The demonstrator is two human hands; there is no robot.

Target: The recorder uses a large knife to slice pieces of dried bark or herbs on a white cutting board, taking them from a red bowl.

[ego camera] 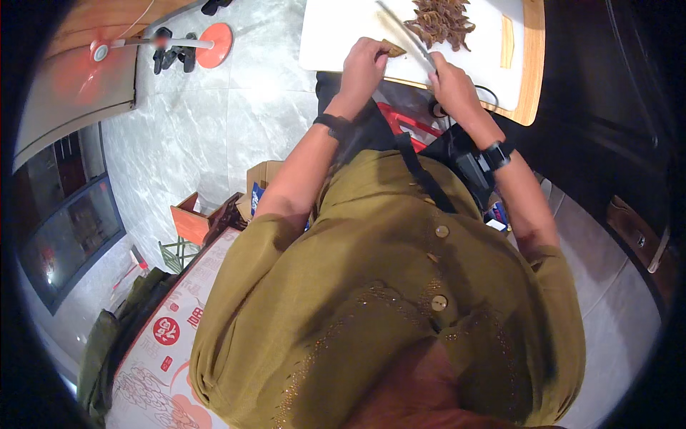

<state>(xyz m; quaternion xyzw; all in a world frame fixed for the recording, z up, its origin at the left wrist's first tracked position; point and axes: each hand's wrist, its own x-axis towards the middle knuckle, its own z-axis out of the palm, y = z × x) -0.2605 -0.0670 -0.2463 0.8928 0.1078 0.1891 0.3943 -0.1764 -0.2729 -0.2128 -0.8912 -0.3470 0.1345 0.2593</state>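
Note:
My left hand (366, 61) pinches a small yellow-brown piece (394, 50) of what looks like dried food, low on the white cutting board (343, 32). In my right hand (453, 86) is a knife, gripped low; its long metal blade (405, 29) slants up and left across the board, just right of the held piece. A heap of brown curled strips (442, 21) lies beyond the blade. At the board's right side rests a pale yellow flat strip (507, 42). The knife's handle is mostly hidden in my fingers.
A wooden board or tabletop (533, 64) shows under the white board. Below it are a red plastic stool (410, 126) and a black cable (490, 94). To the left stand a fan-like device with an orange base (214, 45), a cardboard box (262, 174) and a wooden box (191, 220).

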